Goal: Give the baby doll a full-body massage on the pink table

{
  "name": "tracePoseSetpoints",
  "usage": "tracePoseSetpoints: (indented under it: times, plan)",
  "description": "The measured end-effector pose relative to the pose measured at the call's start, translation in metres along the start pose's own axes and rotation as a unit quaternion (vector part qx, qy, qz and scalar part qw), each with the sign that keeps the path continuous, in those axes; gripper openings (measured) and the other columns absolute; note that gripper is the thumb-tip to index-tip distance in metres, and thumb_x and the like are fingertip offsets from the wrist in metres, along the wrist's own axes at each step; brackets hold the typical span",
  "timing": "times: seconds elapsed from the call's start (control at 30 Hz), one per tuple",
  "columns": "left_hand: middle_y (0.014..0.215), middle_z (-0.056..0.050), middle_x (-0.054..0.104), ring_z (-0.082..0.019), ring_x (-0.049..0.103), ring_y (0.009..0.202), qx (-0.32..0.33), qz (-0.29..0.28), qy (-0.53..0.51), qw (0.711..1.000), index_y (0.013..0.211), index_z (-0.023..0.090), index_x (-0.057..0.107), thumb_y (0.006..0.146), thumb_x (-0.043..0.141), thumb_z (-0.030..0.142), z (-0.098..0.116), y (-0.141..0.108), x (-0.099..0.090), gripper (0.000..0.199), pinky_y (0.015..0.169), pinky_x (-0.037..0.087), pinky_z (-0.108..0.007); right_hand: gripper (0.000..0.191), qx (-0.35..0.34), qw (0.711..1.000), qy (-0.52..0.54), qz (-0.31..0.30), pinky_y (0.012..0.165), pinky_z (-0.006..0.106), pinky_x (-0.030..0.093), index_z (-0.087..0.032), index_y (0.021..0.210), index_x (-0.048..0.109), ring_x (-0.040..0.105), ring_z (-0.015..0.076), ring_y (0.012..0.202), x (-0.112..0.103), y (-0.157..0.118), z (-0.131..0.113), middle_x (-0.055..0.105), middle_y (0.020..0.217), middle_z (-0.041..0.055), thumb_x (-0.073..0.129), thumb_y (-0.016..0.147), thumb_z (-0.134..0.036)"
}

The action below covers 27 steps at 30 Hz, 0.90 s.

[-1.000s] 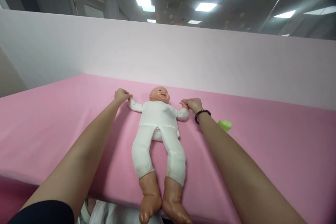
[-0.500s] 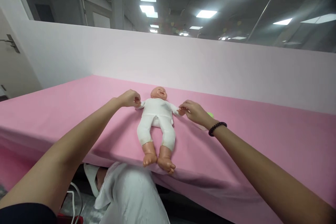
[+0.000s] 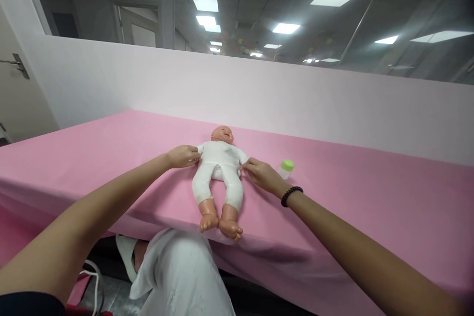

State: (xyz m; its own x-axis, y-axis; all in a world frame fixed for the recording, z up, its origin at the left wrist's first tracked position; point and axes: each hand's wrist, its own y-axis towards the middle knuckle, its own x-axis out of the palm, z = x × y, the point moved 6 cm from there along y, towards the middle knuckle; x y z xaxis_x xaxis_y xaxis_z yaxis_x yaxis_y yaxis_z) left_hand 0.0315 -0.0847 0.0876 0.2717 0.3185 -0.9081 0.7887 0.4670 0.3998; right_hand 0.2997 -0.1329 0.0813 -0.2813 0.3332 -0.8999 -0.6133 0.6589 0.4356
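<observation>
Basically, pink-covered desk (image 3: 344, 207) takes up most of the view, w/ a white wall (image 3: 259, 90) along its far side. Doll (image 3: 221, 152) in white lies on its back approx. mid-desk, head twd. the wall, bare feet nr. the front edge. L hand (image 3: 183, 156): fingers curled round the end of one doll arm. R hand (image 3: 262, 175): fingers pinching the end of the other arm. Green-capped container (image 3: 286, 166) just beyond R hand; black bracelet (image 3: 291, 196) on R wrist.

White-clad doll (image 3: 221, 154), plain pink cover (image 3: 351, 197), light-green cap (image 3: 287, 165), black bracelet (image 3: 288, 194), white trousers (image 3: 185, 266)
</observation>
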Motion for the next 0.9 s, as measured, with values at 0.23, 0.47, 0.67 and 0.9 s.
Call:
tracePoseSetpoints:
  times: [0.23,0.47,0.67,0.9]
  plan:
    - [0.112,-0.007,0.074,-0.020,0.069,0.101,-0.430,0.361,-0.236,0.794,0.110,0.019,0.074,0.088,0.061,0.034,-0.084,-0.012,-0.011,0.030,0.093,0.054,-0.030,0.021,0.367,0.887,0.139,0.242,0.085,0.031,0.051,-0.016,0.101,0.074,0.068,0.0206,0.093,-0.024,0.039,0.091,0.073,0.106,0.0085,0.064,0.084,-0.024]
    - [0.104,-0.013,0.076,-0.026,0.071,0.095,-0.609,0.232,-0.251,0.716,0.094,0.018,0.075,0.081,0.064,0.033,-0.151,-0.016,0.040,0.023,0.079,0.054,-0.034,0.010,0.519,0.833,0.157,0.114,0.070,0.029,0.052,-0.014,0.080,0.074,0.072,0.0240,0.083,0.026,0.064,0.155,0.075,0.088,0.0142,0.064,0.077,-0.014]
    - [0.072,-0.012,0.073,-0.031,0.071,0.080,-0.632,0.141,-0.245,0.722,0.060,0.020,0.067,0.068,0.074,0.027,-0.177,-0.020,0.070,0.013,0.070,0.053,-0.037,0.004,0.560,0.813,0.140,0.073,0.072,0.038,0.055,-0.012,0.068,0.067,0.071,0.0320,0.081,0.058,0.058,0.192,0.071,0.074,0.0214,0.071,0.068,-0.010]
    - [0.094,-0.011,0.076,-0.026,0.071,0.085,-0.617,0.151,-0.250,0.730,0.089,0.019,0.073,0.077,0.068,0.033,-0.173,-0.025,0.074,0.019,0.071,0.053,-0.032,0.006,0.550,0.808,0.191,0.091,0.060,0.030,0.052,-0.014,0.065,0.065,0.068,0.0249,0.070,0.064,0.049,0.188,0.070,0.069,0.0146,0.068,0.066,-0.009]
